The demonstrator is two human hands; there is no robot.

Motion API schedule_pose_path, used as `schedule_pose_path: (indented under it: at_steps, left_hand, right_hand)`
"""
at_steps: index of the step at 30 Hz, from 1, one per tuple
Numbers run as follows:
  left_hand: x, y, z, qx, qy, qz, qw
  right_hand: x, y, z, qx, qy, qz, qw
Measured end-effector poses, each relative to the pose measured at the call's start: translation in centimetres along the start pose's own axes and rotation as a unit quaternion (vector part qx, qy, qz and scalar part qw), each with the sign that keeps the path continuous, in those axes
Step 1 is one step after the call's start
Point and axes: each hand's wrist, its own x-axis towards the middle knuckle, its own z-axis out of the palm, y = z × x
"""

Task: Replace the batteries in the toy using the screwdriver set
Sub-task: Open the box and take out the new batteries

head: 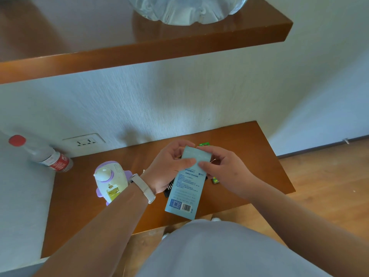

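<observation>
A light blue screwdriver set box with printed text and a barcode is held above the wooden table. My left hand grips its upper left edge, thumb on the face. My right hand pinches the upper right edge. A black tray shows under the box by my left wrist. The white and purple toy lies on the table to the left, its yellow battery bay open. Green battery packs peek out behind my right hand.
A clear water bottle with a red cap and label leans at the table's back left, near a wall socket. A wooden shelf with a large glass vessel hangs overhead. Wood floor lies to the right.
</observation>
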Motion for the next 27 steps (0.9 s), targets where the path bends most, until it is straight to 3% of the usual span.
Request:
schedule_pose_path:
  at_steps: [9, 18, 27]
  left_hand:
    - [1.5, -0.2, 2.6, -0.023, 0.015, -0.013, 1.0]
    - [5.4, -0.7, 6.9, -0.086, 0.154, -0.018, 0.984]
    - [8.3, -4.1, 12.4, -0.011, 0.127, -0.089, 0.988]
  right_hand:
    - [-0.2, 1.3, -2.0, 0.052, 0.045, 0.034, 0.997]
    - [-1.9, 4.2, -4.8, 0.096, 0.072, 0.104, 0.987]
    - [-1.6, 8.5, -10.3, 0.113, 0.119, 0.118, 0.979]
